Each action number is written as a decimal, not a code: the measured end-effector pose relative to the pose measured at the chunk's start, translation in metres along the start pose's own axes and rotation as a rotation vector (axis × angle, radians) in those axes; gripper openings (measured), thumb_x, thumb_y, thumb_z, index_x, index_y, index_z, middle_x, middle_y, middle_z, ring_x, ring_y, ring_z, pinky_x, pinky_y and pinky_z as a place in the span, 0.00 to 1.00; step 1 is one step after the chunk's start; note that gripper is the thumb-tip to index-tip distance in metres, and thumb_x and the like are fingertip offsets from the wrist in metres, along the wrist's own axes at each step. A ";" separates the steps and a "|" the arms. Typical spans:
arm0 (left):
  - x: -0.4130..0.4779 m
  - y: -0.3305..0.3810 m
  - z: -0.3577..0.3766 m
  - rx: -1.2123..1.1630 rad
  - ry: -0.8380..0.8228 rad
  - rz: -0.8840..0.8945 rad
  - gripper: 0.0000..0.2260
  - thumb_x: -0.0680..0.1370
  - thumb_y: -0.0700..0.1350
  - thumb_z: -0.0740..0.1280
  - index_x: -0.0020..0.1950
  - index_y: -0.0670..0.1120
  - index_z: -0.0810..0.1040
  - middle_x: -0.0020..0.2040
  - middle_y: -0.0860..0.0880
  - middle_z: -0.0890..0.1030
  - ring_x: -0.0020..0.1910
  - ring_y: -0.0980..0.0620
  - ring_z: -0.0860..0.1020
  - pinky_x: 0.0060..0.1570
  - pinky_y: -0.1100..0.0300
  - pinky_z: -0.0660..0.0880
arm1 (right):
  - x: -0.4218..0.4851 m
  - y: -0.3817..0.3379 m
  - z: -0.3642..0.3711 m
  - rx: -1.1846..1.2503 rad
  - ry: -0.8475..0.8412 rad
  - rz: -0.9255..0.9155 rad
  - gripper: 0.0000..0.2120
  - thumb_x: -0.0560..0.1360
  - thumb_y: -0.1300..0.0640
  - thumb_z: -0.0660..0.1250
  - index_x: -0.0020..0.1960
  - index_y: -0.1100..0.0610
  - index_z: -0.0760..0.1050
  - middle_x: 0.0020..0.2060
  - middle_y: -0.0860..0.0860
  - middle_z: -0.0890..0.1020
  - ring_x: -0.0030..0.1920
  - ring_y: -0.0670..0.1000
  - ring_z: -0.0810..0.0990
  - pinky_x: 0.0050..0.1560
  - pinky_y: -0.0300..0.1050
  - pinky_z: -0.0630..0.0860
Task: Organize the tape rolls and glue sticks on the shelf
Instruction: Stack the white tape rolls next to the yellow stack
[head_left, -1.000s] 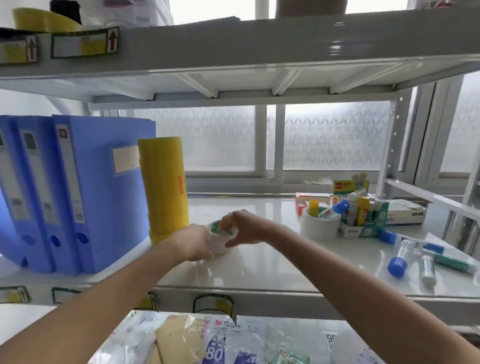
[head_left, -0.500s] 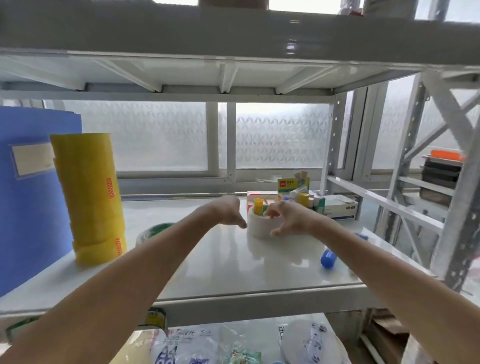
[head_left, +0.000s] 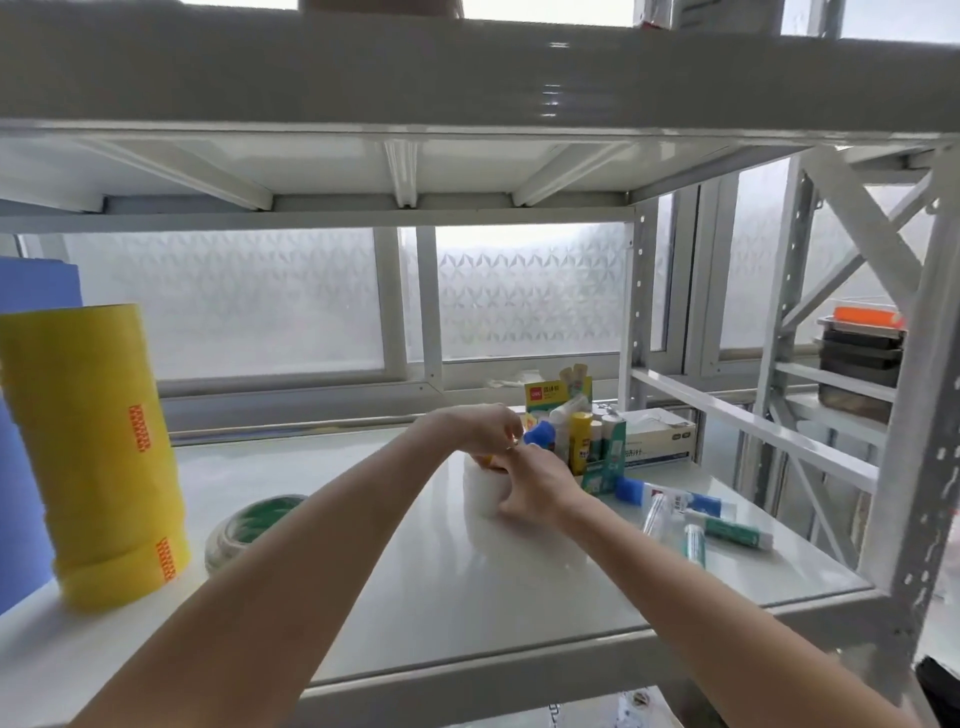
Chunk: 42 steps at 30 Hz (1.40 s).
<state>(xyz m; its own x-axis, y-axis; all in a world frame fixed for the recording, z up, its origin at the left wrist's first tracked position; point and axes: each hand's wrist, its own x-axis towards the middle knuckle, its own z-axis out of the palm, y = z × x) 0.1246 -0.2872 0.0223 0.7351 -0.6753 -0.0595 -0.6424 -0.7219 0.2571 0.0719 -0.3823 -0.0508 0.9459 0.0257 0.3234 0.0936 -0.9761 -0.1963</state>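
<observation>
Both forearms outstretched, right hand (head_left: 530, 483) fingers curled round white tape roll (head_left: 480, 496), left hand (head_left: 475, 426) fingers bunched above, grip unclear.

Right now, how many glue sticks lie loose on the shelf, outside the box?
4, all right of the right hand holding the white tape rolls: blue-capped stick beside the box, clear stick alongside it, green stick farthest right, last stick nearest the front. The arm may hide more.
</observation>
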 end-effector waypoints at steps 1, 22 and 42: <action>0.003 0.001 0.002 -0.051 -0.007 -0.016 0.18 0.79 0.36 0.58 0.69 0.42 0.72 0.65 0.42 0.75 0.61 0.42 0.76 0.57 0.51 0.78 | 0.001 0.000 0.000 -0.014 -0.003 0.010 0.23 0.70 0.56 0.71 0.64 0.55 0.73 0.54 0.54 0.80 0.53 0.56 0.79 0.52 0.48 0.78; 0.001 -0.008 0.030 0.214 0.178 0.143 0.18 0.76 0.44 0.68 0.65 0.44 0.70 0.55 0.43 0.79 0.50 0.44 0.78 0.52 0.53 0.77 | -0.037 0.002 -0.030 0.031 -0.202 -0.157 0.31 0.68 0.56 0.77 0.69 0.56 0.71 0.64 0.54 0.76 0.63 0.55 0.74 0.64 0.45 0.72; -0.002 -0.028 0.044 0.485 0.405 0.194 0.17 0.80 0.48 0.65 0.66 0.44 0.67 0.54 0.43 0.81 0.47 0.44 0.82 0.45 0.52 0.79 | -0.079 0.022 -0.062 0.029 -0.351 -0.074 0.21 0.67 0.56 0.78 0.58 0.57 0.80 0.53 0.52 0.81 0.51 0.50 0.77 0.50 0.38 0.72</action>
<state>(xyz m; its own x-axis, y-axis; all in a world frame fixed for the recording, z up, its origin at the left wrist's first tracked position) 0.1311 -0.2723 -0.0268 0.5590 -0.7581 0.3358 -0.7265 -0.6430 -0.2422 -0.0205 -0.4188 -0.0231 0.9849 0.1732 0.0008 0.1694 -0.9624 -0.2122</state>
